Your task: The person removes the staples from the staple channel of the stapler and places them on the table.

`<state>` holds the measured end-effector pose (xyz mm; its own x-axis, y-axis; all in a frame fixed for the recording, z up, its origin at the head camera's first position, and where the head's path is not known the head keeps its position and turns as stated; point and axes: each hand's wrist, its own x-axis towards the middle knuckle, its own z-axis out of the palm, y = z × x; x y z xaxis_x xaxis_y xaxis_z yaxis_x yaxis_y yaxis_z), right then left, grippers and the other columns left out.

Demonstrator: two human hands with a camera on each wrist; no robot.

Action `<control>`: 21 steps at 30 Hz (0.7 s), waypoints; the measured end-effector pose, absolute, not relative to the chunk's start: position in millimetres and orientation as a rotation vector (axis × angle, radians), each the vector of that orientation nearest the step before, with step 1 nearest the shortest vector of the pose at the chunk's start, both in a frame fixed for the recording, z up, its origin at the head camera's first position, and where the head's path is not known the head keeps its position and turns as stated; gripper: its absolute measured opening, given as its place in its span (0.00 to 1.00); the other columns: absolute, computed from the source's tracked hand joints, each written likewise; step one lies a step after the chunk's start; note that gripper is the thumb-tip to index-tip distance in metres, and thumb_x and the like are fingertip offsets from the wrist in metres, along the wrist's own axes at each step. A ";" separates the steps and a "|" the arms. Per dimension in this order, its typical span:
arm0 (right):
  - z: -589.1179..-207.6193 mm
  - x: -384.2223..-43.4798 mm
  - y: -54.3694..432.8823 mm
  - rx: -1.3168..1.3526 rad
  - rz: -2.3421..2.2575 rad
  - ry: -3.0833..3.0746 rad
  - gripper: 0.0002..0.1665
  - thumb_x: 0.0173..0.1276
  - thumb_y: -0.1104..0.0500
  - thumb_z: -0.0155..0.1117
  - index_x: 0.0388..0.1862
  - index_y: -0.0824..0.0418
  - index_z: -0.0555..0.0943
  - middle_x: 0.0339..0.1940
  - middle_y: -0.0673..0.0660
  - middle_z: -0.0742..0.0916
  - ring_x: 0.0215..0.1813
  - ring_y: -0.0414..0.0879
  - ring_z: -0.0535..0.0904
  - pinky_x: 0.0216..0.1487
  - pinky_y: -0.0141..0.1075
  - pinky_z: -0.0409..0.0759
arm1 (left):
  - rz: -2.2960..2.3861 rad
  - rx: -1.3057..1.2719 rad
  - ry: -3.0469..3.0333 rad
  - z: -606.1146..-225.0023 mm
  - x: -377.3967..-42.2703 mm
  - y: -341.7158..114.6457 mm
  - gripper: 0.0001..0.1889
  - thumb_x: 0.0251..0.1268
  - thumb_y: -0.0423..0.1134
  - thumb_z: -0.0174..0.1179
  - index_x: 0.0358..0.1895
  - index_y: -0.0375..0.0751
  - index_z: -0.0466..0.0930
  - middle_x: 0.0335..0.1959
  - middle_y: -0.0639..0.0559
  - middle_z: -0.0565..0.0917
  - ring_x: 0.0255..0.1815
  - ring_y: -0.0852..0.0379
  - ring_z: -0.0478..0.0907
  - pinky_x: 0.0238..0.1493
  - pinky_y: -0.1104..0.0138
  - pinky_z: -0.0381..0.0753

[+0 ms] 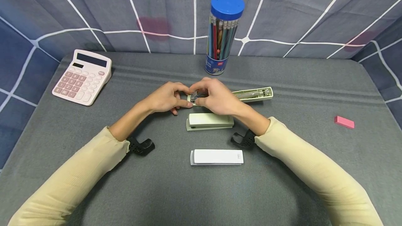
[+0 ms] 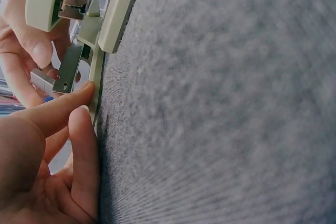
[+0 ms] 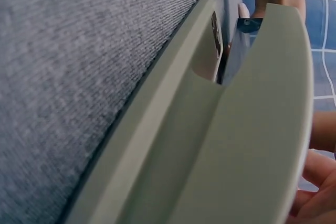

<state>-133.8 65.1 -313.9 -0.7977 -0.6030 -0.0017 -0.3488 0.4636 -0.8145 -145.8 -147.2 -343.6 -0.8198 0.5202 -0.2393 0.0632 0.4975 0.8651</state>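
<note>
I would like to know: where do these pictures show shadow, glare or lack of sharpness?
Head view: soft shadow beside the left cream fabric sleeve, small glints on the metal parts of the opened pale green stapler; left wrist view: the grey fabric tabletop looks mottled and soft; right wrist view: the closed pale green stapler, very near, looks slightly soft.

My head camera looked forward and down over the table (image 1: 172, 191). Close in, my left-wrist camera faced past my left hand (image 2: 21, 153), my right-wrist camera the nearer green stapler (image 3: 257, 119), which all three views shared.
</note>
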 end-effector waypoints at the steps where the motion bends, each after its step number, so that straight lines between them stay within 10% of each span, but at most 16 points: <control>1: -314.0 -134.3 64.1 -0.816 -1.243 2.438 0.19 0.60 0.70 0.68 0.52 0.66 0.84 0.45 0.57 0.84 0.43 0.48 0.75 0.44 0.39 0.75 | 1.284 0.480 2.270 -343.9 -145.9 -147.5 0.25 0.60 0.35 0.71 0.59 0.30 0.78 0.39 0.39 0.76 0.16 0.55 0.77 0.20 0.62 0.84; 21: -312.3 -136.9 66.9 -0.816 -1.067 2.575 0.15 0.61 0.67 0.71 0.48 0.63 0.87 0.38 0.54 0.84 0.35 0.47 0.74 0.36 0.38 0.73 | 1.276 0.481 2.271 -344.2 -145.8 -147.3 0.25 0.59 0.35 0.71 0.61 0.32 0.77 0.19 0.44 0.74 0.14 0.54 0.77 0.20 0.61 0.84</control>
